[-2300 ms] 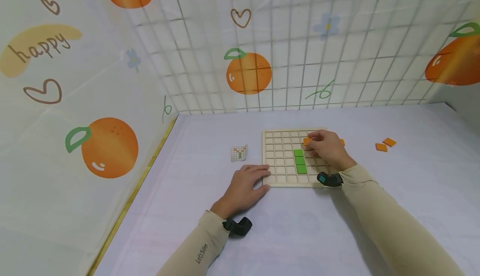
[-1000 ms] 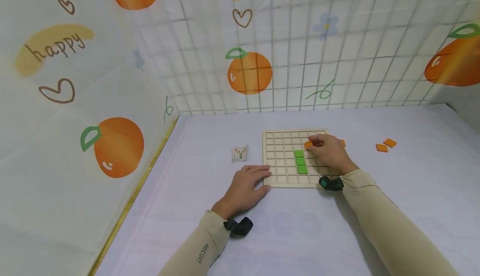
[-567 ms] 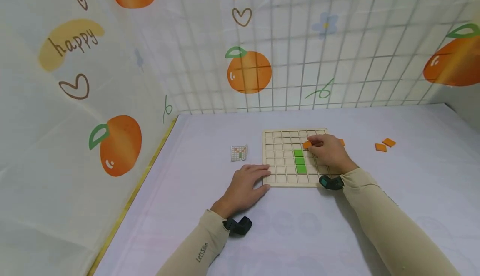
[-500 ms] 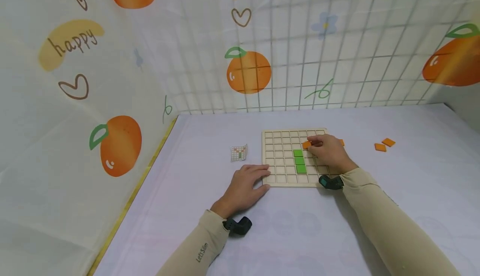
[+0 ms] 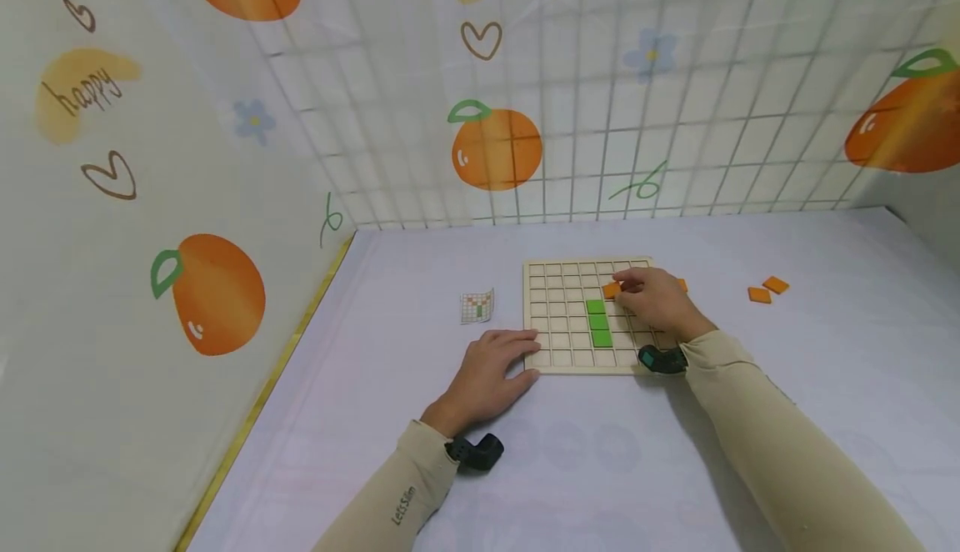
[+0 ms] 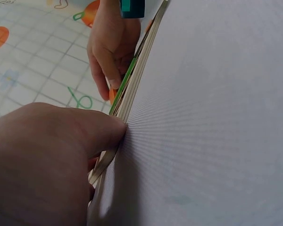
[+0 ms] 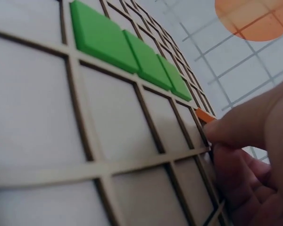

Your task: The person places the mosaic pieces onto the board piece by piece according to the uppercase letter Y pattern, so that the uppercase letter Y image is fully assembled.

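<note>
In the head view a pale wooden grid board [image 5: 547,318] lies on the table. My right hand [image 5: 660,302] is over its far right part, pinching a small square orange tile [image 5: 611,290] between thumb and fingers. This tile sits just beyond a row of three green tiles [image 5: 597,321] set in the grid. In the right wrist view the orange tile [image 7: 205,114] is mostly hidden by the thumb. My left hand [image 5: 487,373] rests at the board's near left corner, its fingertips touching the left edge. In the left wrist view its thumb [image 6: 106,129] presses against the board's side.
Two loose orange tiles [image 5: 760,294] lie to the right of the board. More orange [image 5: 682,285] shows behind the right hand, partly covered. A small printed pattern card [image 5: 477,307] lies left of the board. A patterned cloth wall [image 5: 405,160] stands behind the table.
Over about two seconds the right hand has shifted slightly toward the near side with the orange tile. In the last half second it barely moves. The left hand stays at the board's corner.
</note>
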Demonstrator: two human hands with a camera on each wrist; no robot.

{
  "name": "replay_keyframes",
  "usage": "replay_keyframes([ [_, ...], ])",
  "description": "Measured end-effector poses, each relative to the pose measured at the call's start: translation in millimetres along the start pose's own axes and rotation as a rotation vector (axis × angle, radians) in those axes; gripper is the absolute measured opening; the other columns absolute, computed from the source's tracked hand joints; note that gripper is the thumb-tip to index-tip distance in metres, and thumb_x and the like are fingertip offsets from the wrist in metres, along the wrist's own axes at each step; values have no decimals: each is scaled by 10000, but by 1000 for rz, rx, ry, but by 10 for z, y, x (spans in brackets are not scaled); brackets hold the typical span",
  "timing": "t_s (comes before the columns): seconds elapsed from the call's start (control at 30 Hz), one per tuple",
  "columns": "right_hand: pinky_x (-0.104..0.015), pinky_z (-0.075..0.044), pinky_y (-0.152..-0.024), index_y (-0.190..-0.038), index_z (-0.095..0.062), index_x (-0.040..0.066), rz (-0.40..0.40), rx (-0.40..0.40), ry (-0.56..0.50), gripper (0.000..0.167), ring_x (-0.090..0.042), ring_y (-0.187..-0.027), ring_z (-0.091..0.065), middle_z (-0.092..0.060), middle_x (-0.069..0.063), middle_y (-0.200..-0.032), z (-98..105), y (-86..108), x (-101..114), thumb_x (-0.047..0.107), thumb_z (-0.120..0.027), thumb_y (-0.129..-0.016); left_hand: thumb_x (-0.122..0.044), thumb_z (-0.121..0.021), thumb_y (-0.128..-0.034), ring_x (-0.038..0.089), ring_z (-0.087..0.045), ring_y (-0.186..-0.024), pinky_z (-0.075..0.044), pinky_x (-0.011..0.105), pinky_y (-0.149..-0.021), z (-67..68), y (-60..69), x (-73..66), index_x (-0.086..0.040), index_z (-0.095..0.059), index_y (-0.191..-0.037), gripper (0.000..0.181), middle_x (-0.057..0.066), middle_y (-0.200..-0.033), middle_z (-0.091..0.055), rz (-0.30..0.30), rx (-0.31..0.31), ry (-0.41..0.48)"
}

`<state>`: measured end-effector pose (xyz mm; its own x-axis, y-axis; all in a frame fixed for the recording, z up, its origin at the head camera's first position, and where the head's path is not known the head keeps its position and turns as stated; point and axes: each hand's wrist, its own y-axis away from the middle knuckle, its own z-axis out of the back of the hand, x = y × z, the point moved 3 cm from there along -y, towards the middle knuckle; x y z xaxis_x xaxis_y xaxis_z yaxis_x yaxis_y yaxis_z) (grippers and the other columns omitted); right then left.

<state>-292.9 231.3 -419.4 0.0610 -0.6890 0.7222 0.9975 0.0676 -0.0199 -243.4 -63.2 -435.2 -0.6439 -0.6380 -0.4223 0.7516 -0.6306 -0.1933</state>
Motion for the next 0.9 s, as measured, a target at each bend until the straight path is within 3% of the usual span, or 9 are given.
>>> replay_keyframes([
  [0.37,-514,-452,-993,-1400,-548,-27,-70,13,-50,460,-384,-1201,-555,-601,-243,-1306,20,7,-16,142,-580,-973,-328,-618,-981,202,-434,-1340,-366,481,-1056,17,-27,-22,-178,-644,-1346,395,-92,-1484,-507,7,9,3],
  [0.6,-520,-456,-986,-1357,-586,-41,-26,-9,-8,420,-391,-1187,-576,-631,-244,-1270,1,14,-40,143,-595,-979,-322,-615,-980,202,-433,-1340,-368,485,-1051,-52,0,-11,-174,-642,-1347,396,-89,-1487,-504,-8,-10,-4],
  [0.9,-519,-443,-998,-1372,-573,-41,-25,-34,-17,444,-384,-1211,-548,-611,-249,-1303,-71,34,-106,156,-605,-975,-320,-619,-982,211,-443,-1334,-373,489,-1050,-147,50,13,-165,-644,-1346,396,-81,-1483,-511,-25,-40,-27],
])
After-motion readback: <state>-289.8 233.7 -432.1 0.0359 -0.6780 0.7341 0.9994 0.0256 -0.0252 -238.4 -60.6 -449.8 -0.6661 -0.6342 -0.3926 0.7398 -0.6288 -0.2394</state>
